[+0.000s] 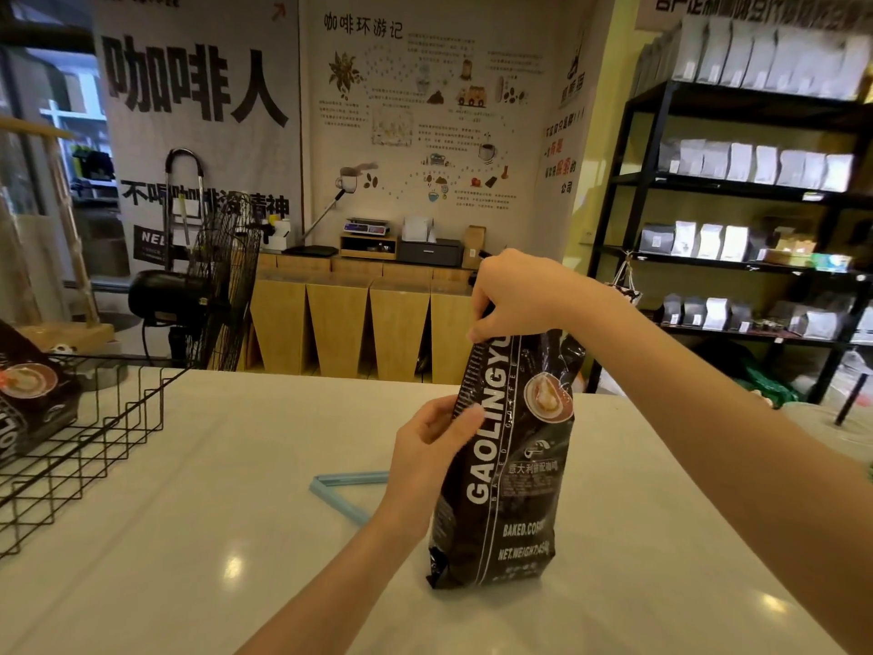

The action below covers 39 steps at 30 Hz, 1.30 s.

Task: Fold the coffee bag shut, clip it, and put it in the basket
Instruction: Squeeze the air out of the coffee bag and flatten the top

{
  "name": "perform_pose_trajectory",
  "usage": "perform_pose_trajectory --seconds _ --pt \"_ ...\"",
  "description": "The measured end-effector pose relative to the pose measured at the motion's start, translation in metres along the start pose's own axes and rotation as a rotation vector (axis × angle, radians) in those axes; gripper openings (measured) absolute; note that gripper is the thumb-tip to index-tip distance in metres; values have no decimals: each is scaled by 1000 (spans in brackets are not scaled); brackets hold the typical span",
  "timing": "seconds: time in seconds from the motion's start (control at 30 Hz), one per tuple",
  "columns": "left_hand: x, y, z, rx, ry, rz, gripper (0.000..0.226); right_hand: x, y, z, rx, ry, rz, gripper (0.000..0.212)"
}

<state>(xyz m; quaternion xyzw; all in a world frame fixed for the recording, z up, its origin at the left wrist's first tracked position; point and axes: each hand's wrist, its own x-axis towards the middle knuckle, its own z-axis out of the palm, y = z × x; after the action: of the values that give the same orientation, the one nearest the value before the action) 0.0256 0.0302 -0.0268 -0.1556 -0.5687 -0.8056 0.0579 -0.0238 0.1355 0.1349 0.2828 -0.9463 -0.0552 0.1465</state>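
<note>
A dark coffee bag [508, 465] is stood upright on the white surface [189, 536], right of the frame's centre. Its top is pinched shut inside the right hand [517, 295], whose fingers are closed on it. The bag's left edge is gripped midway by the left hand [427, 453]. A pale blue clip [347, 489] is seen lying open on the surface, partly hidden behind the left hand. At the left edge of the frame a black wire basket [85, 446] is placed, with another coffee bag [30, 394] inside it.

The coffee bag [508, 465] reads "GAOLINGYU", "BAKED COFFEE"; wall banner [196, 87] "咖啡人".
</note>
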Motion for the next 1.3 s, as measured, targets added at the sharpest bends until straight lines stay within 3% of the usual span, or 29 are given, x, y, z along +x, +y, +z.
perform_pose_trajectory --seconds 0.1,0.27,0.57,0.8,0.9,1.0,1.1,1.2,1.3 --pt "0 4 6 55 17 18 29 0 -4 3 24 52 -23 22" --pt "4 7 7 17 114 10 18 2 -11 15 -122 263 -17 50" --pt "2 4 12 -68 148 -40 12 5 -12 26 -256 418 28 67" --pt "3 2 9 -50 139 -65 7 4 -14 27 -342 372 58 68" --pt "5 3 5 -18 145 -67 7 2 -13 25 -322 412 -15 68" --pt "9 4 -1 21 149 -65 9 -16 2 26 -111 698 -34 54" --pt "14 7 -6 34 112 -91 9 -47 12 49 472 938 202 57" --pt "19 8 -6 21 70 -147 14 -71 13 93 1144 846 474 70" --pt "27 12 -1 56 64 -154 24 -85 9 128 1397 709 572 85"
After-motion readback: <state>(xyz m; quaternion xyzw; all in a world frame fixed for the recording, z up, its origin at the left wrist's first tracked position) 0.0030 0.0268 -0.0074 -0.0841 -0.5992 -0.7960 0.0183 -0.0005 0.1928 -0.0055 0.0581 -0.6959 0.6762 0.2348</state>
